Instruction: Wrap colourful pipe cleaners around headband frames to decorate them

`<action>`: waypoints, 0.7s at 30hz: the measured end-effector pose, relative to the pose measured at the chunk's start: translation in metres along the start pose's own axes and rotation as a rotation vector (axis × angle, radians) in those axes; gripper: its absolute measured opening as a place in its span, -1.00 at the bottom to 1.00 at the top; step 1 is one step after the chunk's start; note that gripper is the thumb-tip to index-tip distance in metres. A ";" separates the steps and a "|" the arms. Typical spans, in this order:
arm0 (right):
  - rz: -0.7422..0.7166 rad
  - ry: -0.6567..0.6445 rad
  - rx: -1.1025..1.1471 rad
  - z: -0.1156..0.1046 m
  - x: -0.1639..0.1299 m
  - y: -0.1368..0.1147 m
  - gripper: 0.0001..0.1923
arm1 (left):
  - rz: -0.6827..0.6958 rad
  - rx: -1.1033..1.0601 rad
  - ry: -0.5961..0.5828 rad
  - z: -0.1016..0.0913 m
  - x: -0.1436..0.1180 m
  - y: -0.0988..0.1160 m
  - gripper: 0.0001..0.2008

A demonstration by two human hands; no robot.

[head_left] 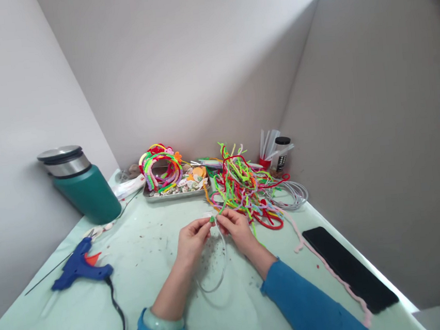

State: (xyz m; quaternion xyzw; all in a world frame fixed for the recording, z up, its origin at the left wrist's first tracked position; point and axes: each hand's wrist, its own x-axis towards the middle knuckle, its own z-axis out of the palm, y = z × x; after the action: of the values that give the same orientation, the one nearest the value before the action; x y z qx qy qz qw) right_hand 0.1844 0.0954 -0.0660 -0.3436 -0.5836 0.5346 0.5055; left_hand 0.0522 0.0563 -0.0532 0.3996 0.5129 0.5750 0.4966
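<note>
Slim band (224, 250): one; pale grey, smooth and bent into a loop, its upper end between the two hands at mid-table, its curve hanging toward me.
Green tuft (211, 218): one; small, fuzzy, at the band's upper end.
Left hand (190, 240): thumb and forefinger closed in a pinch on the green tuft.
Right hand (238, 229): thumb and fingers pinched together on the slim band, just beside the left fingertips.
Fuzzy stems (241, 181): one tangled heap beyond the right hand; lime, red, pink, lilac; too many for me to count.
Grey hoops (296, 195): one smooth coil, right of the heap.
Metal tray (180, 195): one; shallow, filled with small flat pieces.
Fuzzy rings (150, 167): one bundle of several, multicoloured, upright at the tray's left.
Glue gun (77, 264): one; blue plastic, orange trigger, black cord.
Bottle (91, 198): one; teal body, metal collar, left edge.
Jar (281, 151): one; black lid, back right.
Black slab (349, 269): one; flat, rectangular.
Pink strip (338, 278): one; fuzzy, lying along the slab.
</note>
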 end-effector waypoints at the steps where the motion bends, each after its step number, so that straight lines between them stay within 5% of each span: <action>1: -0.001 0.001 -0.001 0.000 0.000 0.000 -0.74 | -0.004 0.008 0.003 0.000 0.000 0.000 -0.60; 21: -0.023 -0.036 -0.134 -0.001 0.003 0.003 -0.77 | 0.024 0.342 -0.037 -0.006 0.004 -0.010 -0.70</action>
State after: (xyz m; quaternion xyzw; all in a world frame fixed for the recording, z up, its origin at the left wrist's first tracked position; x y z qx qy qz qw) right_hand 0.1844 0.0987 -0.0686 -0.3602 -0.6310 0.4945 0.4770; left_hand 0.0469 0.0587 -0.0640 0.4947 0.5894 0.4777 0.4239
